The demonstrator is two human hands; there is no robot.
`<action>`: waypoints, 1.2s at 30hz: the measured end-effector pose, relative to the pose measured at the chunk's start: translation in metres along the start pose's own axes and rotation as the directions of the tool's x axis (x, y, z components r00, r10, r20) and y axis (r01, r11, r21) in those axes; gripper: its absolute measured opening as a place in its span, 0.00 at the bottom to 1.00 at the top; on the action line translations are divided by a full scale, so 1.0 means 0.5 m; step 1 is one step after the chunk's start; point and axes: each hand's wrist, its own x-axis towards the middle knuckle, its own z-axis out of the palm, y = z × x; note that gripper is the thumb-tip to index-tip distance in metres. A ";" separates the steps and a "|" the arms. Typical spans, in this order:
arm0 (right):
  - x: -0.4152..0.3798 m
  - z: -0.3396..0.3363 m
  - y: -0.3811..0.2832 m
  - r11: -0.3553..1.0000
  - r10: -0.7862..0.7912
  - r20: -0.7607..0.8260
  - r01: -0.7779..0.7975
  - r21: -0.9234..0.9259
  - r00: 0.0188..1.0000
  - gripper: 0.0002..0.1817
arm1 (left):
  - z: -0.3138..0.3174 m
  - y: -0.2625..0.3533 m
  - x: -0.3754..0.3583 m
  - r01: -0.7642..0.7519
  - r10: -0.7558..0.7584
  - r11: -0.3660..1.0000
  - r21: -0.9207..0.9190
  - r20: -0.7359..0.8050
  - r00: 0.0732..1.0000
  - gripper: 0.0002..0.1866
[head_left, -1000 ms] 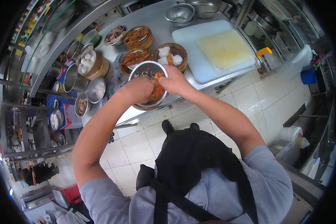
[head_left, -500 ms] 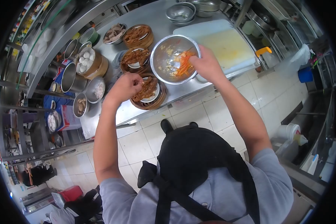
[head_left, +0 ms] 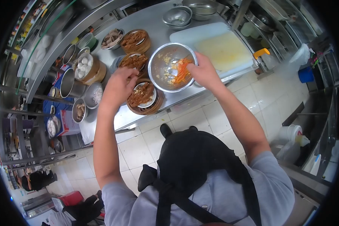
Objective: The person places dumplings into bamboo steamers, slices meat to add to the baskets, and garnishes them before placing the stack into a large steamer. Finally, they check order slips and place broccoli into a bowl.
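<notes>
My right hand (head_left: 205,72) grips the rim of a steel mixing bowl (head_left: 158,80), thumb inside. The bowl is tilted toward me and holds orange shreds (head_left: 182,71) and pale chopped bits. My left hand (head_left: 121,83) is closed in a pinch over the near edge of the middle bamboo steamer (head_left: 142,71); whatever its fingertips hold is too small to make out. Just below that hand, the nearest bamboo steamer (head_left: 154,108) carries a white plate of brown sauced food (head_left: 141,96) with pale bits on top. A third bamboo steamer (head_left: 139,48) with similar food stands farther back.
A white cutting board (head_left: 218,28) lies to the right, with a yellow-handled tool (head_left: 261,52) by its corner. Stacked steel bowls (head_left: 177,17) stand behind. At left are a basket of white eggs (head_left: 90,75), a steel pot (head_left: 69,87) and small bowls. Another person (head_left: 81,211) is at lower left.
My left hand has moved from the nearest steamer up and left to the middle one. Pale bits now show on the nearest plate's food. The bowl has shifted slightly left and down in view.
</notes>
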 end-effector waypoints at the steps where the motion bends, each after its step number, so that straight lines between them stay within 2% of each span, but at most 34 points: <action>1: 0.000 0.000 0.004 0.997 -0.030 -0.007 0.029 -0.065 1.000 0.19 | -0.004 0.039 0.016 -0.006 0.006 1.000 -0.003 -0.002 1.000 0.10; 4: -0.002 0.000 0.011 0.996 -0.081 -0.006 0.081 -0.031 0.997 0.19 | 0.030 0.126 0.062 -0.357 0.351 0.933 0.051 0.094 0.932 0.08; 5: -0.002 0.000 0.018 0.996 -0.085 -0.013 0.085 -0.031 0.996 0.19 | 0.052 0.142 0.071 -0.364 0.358 0.930 0.053 0.093 0.929 0.08; 7: -0.005 -0.004 0.024 0.987 -0.162 -0.010 0.162 -0.001 0.987 0.19 | 0.091 0.163 0.088 -0.414 0.340 0.887 0.205 0.317 0.885 0.09; 8: -0.008 -0.008 0.021 0.987 -0.162 -0.024 0.162 -0.002 0.986 0.19 | 0.108 0.161 0.096 -0.426 0.351 0.881 0.203 0.323 0.879 0.09; 10: -0.020 -0.017 0.015 0.996 -0.043 0.000 0.043 0.073 0.999 0.19 | 0.143 0.160 0.110 -0.431 0.308 0.869 0.242 0.415 0.856 0.12; 11: -0.023 -0.020 0.017 0.996 -0.041 -0.016 0.042 0.075 0.999 0.19 | 0.156 0.161 0.116 -0.445 0.320 0.863 0.239 0.423 0.848 0.12; 14: -0.030 -0.033 0.020 0.993 0.029 -0.035 -0.025 0.116 0.999 0.19 | 0.173 0.173 0.122 -0.409 0.260 0.866 0.288 0.438 0.861 0.10; 17: -0.025 -0.051 0.033 0.999 0.019 -0.070 -0.017 0.031 0.997 0.19 | 0.156 0.182 0.137 -0.430 0.315 0.878 0.213 0.419 0.852 0.08; 19: -0.025 -0.062 0.037 0.998 0.009 -0.075 -0.005 0.059 0.997 0.20 | 0.137 0.187 0.153 -0.367 0.301 0.926 0.089 0.411 0.860 0.07; 23: -0.024 -0.081 0.032 0.998 -0.009 -0.072 0.013 0.068 0.997 0.20 | 0.112 0.210 0.167 -0.355 0.306 0.933 0.061 0.388 0.869 0.07; 27: -0.025 -0.088 0.027 0.997 0.011 -0.081 -0.005 0.080 0.997 0.20 | 0.096 0.227 0.172 -0.318 0.312 0.948 -0.032 0.303 0.900 0.08; 29: -0.019 -0.092 0.035 0.991 -0.082 -0.071 0.089 0.097 0.994 0.18 | 0.092 0.229 0.176 -0.302 0.313 0.950 -0.082 0.270 0.911 0.08; 32: -0.016 -0.094 0.040 0.995 -0.088 -0.070 0.090 0.039 0.994 0.18 | 0.093 0.217 0.181 -0.333 0.331 0.942 -0.042 0.270 0.904 0.09; 34: -0.015 -0.089 0.039 0.996 -0.038 -0.089 0.045 0.078 0.995 0.18 | 0.091 0.204 0.185 -0.187 0.217 0.973 -0.132 0.265 0.940 0.09; 36: -0.010 -0.086 0.040 0.994 0.011 -0.106 0.001 0.113 0.994 0.18 | 0.088 0.193 0.197 -0.169 0.206 0.973 -0.157 0.258 0.944 0.09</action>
